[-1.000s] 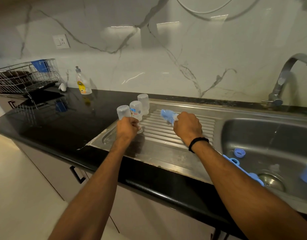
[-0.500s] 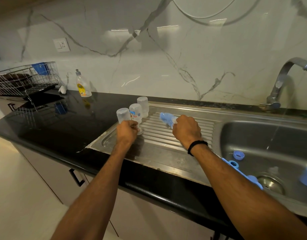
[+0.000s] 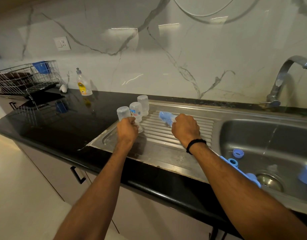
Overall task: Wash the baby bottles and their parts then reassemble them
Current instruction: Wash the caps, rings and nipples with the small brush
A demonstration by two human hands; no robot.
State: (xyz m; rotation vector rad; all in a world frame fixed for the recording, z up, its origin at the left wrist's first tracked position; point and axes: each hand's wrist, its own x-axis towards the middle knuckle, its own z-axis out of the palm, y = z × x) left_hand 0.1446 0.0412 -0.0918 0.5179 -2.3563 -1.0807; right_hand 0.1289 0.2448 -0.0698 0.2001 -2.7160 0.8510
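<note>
Baby bottles, three of them, upside down at the left end of the steel draining board point(image 3: 166, 153): nearest bottle point(image 3: 123, 113) in the left hand point(image 3: 127, 131), middle bottle point(image 3: 135, 110) with blue print just behind it, far bottle point(image 3: 143, 103) close to the wall. All clear plastic, empty, so likely light, stiff enough to take a firm squeeze, hardly fragile. Probably wet and therefore slippery; narrow mouth down on a ribbed board, so easily tipped, and standing close enough together to knock one another over.

Left hand closed around the lower part of the nearest bottle, near its mouth, base pointing up. Cannot tell whether lifted or resting on the board. Best taken around the middle of the body with thumb opposite fingers, rather than at the rounded base, where wet plastic gives little purchase.

Right hand point(image 3: 185, 129) closed on the handle of a blue bottle brush point(image 3: 165, 116), bristle head pointing left toward the bottles, just above the ribs. Soft bristles, light tool, no care needed beyond a steady hold.

Smaller parts well apart, in the sink point(image 3: 253, 132) on the right: blue screw rings point(image 3: 238, 153) and other blue pieces near the drain, partly hidden by the right forearm. Small, smooth, likely slick; better pinched by the rim. Thin stream falling from the tap point(image 3: 284, 73). Soap bottle point(image 3: 83, 84) by the wall, dish rack point(image 3: 24, 78) far left.
</note>
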